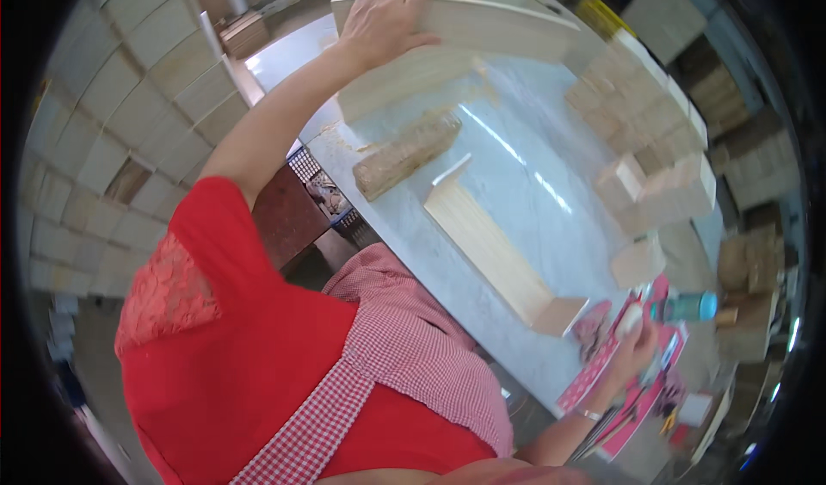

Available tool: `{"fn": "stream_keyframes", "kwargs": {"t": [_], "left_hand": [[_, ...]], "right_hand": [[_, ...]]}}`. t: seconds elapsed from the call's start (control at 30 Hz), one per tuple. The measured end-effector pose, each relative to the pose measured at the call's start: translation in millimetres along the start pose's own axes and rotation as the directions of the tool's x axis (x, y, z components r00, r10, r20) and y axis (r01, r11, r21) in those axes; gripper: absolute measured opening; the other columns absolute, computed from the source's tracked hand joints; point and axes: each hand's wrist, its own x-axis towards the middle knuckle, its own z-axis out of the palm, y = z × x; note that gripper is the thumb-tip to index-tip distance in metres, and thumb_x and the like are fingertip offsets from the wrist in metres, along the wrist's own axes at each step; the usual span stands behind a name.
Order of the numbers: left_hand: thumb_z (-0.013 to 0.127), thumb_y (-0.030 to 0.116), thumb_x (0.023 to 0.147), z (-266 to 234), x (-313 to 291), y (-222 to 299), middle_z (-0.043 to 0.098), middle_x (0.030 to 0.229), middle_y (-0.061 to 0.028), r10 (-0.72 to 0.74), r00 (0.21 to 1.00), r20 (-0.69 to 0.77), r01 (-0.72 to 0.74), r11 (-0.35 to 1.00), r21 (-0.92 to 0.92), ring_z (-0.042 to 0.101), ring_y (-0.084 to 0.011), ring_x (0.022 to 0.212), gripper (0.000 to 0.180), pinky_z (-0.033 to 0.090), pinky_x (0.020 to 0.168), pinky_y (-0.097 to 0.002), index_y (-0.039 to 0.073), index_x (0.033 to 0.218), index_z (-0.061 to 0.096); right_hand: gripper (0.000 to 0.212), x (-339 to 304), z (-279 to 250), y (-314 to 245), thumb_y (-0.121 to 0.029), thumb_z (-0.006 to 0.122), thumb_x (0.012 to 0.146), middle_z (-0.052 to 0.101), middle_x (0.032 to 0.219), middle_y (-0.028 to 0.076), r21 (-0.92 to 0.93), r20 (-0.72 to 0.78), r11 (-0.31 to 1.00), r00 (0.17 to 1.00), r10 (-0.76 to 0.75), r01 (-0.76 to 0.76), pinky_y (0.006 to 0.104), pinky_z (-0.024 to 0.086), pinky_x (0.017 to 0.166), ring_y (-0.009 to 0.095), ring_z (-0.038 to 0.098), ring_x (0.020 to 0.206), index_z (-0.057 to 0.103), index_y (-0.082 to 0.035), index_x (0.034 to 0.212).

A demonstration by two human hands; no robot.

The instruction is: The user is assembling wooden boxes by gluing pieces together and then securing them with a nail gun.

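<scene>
My left hand (385, 24) reaches to the far side of the table, fingers over the top edge of a thin pale wooden board (508, 29) standing on its long edge. The thumb lies against the board's near face. At the right, my right hand (635, 353) is closed around a white rounded thing (632, 320) with a reddish end; its kind is unclear. Between my hands lies a long pale wooden piece (486, 244) with short upturned ends. Beside it rests a brown block that looks wrapped in tape (407, 154).
A pink polka-dotted box or mat (594, 380) with tools lies under my right hand, next to a teal-capped bottle (688, 307). Stacked wooden blocks (637, 98) line the table's far right. Piled wooden boxes (129, 80) rise at left. A dark basket (323, 188) sits below the table's edge.
</scene>
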Motion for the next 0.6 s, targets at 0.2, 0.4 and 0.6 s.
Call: {"fn": "stream_keyframes", "kwargs": {"t": [0.2,0.4,0.6], "left_hand": [[0.08,0.024,0.079,-29,-39,106,0.065,0.103,-0.001,0.35,0.871,-0.345,-0.412,0.903,-0.122,0.06,-0.0226,0.096,0.03,0.041,0.084,-0.0381,0.017,0.107,0.07],[0.072,0.018,0.07,-30,-73,146,0.061,0.108,0.0063,0.361,0.815,-0.454,-0.5,0.834,-0.234,0.058,-0.017,0.099,0.042,0.034,0.088,-0.0346,0.026,0.112,0.074],[0.079,0.03,0.08,-44,-64,189,0.063,0.131,-0.0049,0.437,0.875,-0.211,-0.484,0.757,-0.439,0.057,-0.0281,0.125,0.053,0.04,0.104,-0.047,0.015,0.13,0.068]], "right_hand": [[0.048,-52,78,-107,-0.036,0.045,0.111,0.073,0.098,0.014,0.58,0.332,0.776,0.942,0.055,-0.25,0.025,0.052,0.062,0.013,0.066,0.072,0.065,0.005,0.126],[0.037,-75,84,-132,-0.028,0.052,0.109,0.072,0.09,0.016,0.592,0.269,0.744,0.946,0.179,-0.309,0.0249,0.054,0.053,0.017,0.067,0.059,0.065,0.006,0.105],[0.029,-94,80,-126,-0.02,0.054,0.108,0.072,0.092,0.017,0.734,0.146,0.649,0.98,0.139,-0.201,0.0284,0.061,0.06,0.024,0.075,0.069,0.06,0.008,0.114]]}}
